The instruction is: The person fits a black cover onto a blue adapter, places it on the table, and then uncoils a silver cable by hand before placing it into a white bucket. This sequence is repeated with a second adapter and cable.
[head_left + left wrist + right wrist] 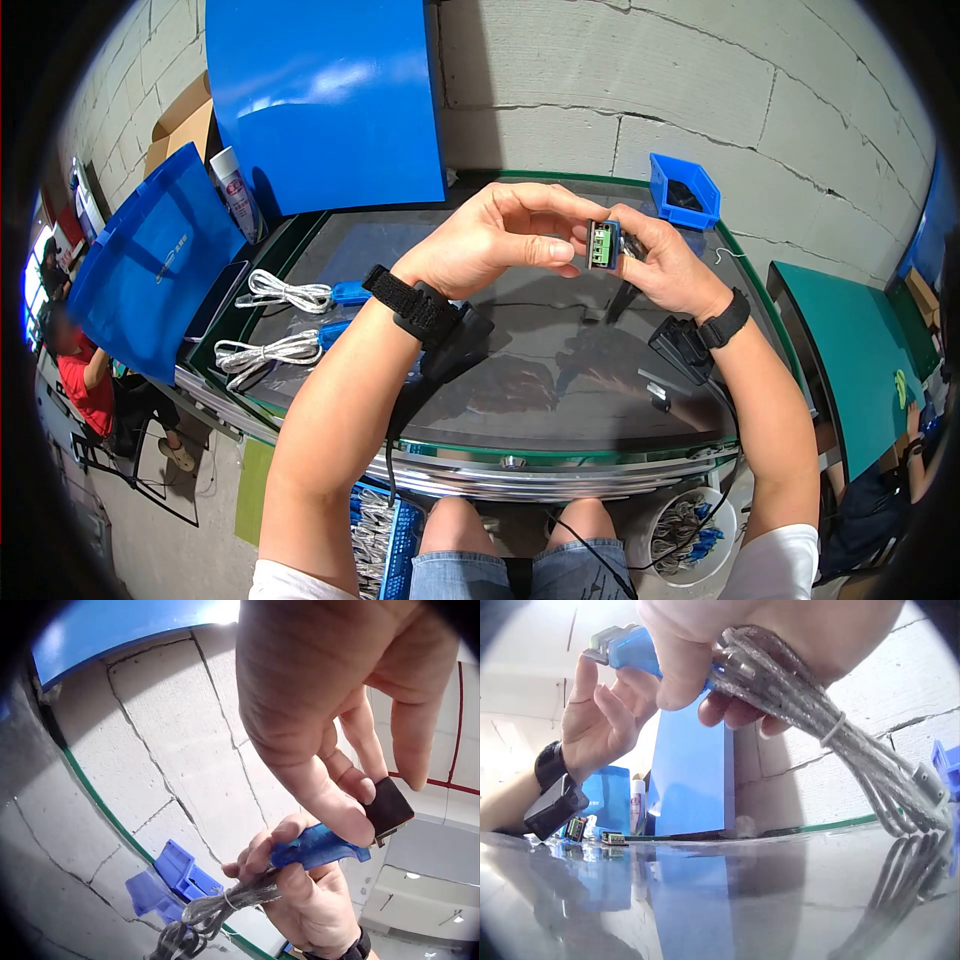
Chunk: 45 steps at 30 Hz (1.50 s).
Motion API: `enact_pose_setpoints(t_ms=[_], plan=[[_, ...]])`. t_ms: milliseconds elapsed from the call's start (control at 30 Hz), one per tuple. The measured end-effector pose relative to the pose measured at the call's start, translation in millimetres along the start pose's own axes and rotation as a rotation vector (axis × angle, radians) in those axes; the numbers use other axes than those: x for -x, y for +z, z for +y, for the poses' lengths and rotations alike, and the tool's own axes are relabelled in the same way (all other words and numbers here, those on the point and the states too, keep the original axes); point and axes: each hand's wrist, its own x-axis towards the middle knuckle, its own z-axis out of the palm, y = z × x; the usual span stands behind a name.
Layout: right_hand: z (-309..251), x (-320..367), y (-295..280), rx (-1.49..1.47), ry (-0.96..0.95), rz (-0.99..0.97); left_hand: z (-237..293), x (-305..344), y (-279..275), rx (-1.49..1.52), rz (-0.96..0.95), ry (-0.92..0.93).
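Note:
Held up over the dark tabletop is a cable with a translucent blue plug (315, 846). At the plug's end is a dark block (390, 806); the head view shows its green terminal face (602, 245). My left hand (495, 235) pinches this end between thumb and fingers. My right hand (672, 262) grips the blue plug from the other side. Under that hand, the silvery cable (810, 697) hangs in a tied bundle. Two small green terminal pieces (615, 838) lie on the table behind, near the left wrist in the right wrist view.
Tied white cables (290, 290) with blue plugs lie at the table's left. A blue bin (685, 192) stands at the back right, a spray can (238, 195) at the back left. Below are a blue basket (405, 550) and a white bucket (735, 520) of cables. A person sits far left.

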Motion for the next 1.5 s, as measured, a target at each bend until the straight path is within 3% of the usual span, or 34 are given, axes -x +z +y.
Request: enact_pose_setpoints(t_ms=[100,167,267,400,1033,1100,1333,1433,1500], plan=[[-3.4,-0.6,0.3,0.120,-0.092,0.090,0.2,-0.2,-3.3,0.001,-0.006,-0.015],[-4.0,-1.4,-0.5,0.222,-0.139,0.165,3.1,-0.8,-2.3,-0.030,0.183,-0.029],[-2.0,-2.3,-2.7,0.378,-0.178,0.257,0.2,-2.9,-1.5,-0.083,0.263,-0.059],[-7.2,-2.0,-1.3,0.426,-0.131,0.233,-3.8,-4.8,-3.8,-0.168,0.299,-0.159],[-7.3,-2.9,-0.4,0.470,-0.119,0.154,-8.9,-5.0,-9.2,-0.273,0.406,-0.197],[-8.7,-3.0,0.7,0.449,-0.097,0.125,-3.9,-3.8,-8.2,-0.196,0.443,-0.319],[-12.7,-1.8,0.1,0.415,-0.067,0.089,-6.6,-2.3,-13.9,-0.294,0.378,-0.281],[-9.9,-2.8,0.8,0.418,-0.073,0.057,-5.2,-2.3,-12.8,-0.245,0.415,-0.362],[-10.9,-2.1,0.2,0.416,-0.057,0.055,-10.1,-2.8,-15.3,-0.367,0.361,-0.255]])
